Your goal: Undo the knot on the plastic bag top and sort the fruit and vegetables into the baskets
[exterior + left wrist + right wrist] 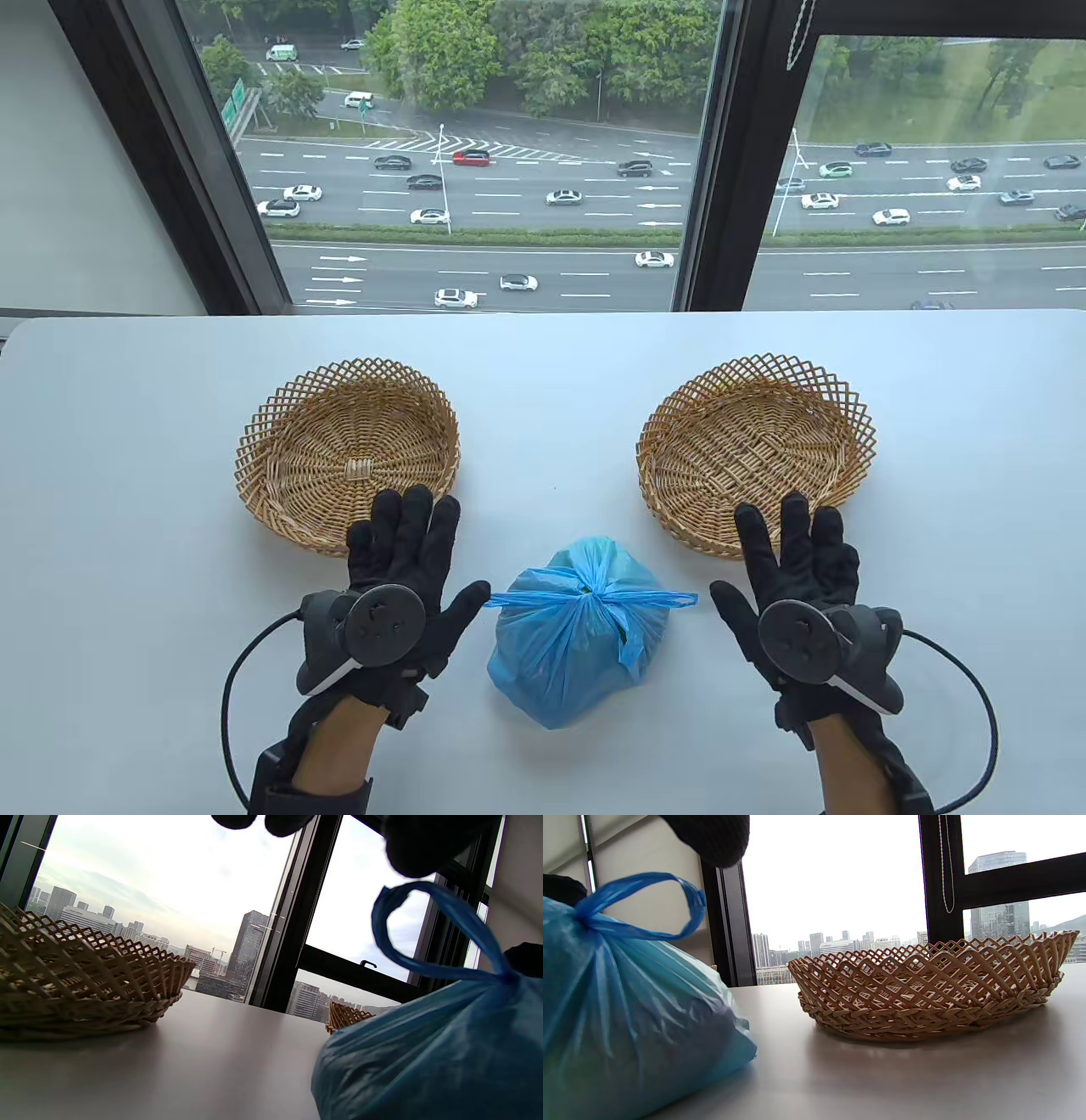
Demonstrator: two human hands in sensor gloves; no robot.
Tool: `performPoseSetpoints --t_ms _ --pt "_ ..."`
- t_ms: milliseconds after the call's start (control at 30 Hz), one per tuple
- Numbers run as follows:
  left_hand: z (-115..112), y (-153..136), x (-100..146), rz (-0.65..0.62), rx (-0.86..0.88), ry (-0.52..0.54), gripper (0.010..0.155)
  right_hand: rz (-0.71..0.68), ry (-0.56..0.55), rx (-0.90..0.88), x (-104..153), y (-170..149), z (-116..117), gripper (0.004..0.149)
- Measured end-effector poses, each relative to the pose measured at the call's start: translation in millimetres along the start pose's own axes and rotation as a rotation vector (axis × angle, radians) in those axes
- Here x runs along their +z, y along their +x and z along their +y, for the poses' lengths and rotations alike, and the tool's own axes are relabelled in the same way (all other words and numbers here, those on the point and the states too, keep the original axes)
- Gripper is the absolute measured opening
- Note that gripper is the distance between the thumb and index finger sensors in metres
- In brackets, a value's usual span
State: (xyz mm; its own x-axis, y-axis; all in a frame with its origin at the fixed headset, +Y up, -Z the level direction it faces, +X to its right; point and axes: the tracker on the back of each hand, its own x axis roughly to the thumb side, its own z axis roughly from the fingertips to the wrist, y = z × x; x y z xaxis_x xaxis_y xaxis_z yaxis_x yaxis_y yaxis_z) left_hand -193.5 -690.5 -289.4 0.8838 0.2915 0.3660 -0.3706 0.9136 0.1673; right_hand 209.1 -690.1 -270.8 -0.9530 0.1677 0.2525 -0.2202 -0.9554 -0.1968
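No writing shows on the knotted blue bag (pixel 577 645) or wicker baskets (pixel 348 450).

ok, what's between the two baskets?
Bare table, table view. The tied blue bag sits nearer the person, between the left hand and right hand.

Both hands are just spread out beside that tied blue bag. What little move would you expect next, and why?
Probably both hands close in to pinch the two handle loops by the knot. The blue plastic bag is tied shut, both wicker baskets hold nothing, and the left hand and right hand lie open either side, the left thumb right at the left loop's tip.
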Motion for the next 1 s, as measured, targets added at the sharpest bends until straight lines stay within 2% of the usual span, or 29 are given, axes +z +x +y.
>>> performPoseSetpoints --t_ms 300,400,700,800,900,1000 --pt "2 3 2 -0.028 0.008 0.067 0.083 -0.007 -0.067 -0.064 1 1 0 0.081" --pt "4 7 3 -0.047 0.017 0.095 0.083 -0.008 -0.061 -0.014 1 3 -1 0.083" --pt "9 19 6 -0.103 0.032 0.147 0.082 -0.019 -0.091 -0.035 0 6 0 0.079" --pt "11 23 7 -0.123 0.038 0.145 0.082 -0.001 -0.072 -0.105 -1 5 -4 0.077" --pt "12 26 7 -0.134 0.054 0.147 0.079 -0.009 -0.099 -0.181 -7 10 -14 0.076" --pt "11 28 8 -0.143 0.051 0.143 0.079 -0.055 -0.073 -0.135 -22 22 -32 0.076"
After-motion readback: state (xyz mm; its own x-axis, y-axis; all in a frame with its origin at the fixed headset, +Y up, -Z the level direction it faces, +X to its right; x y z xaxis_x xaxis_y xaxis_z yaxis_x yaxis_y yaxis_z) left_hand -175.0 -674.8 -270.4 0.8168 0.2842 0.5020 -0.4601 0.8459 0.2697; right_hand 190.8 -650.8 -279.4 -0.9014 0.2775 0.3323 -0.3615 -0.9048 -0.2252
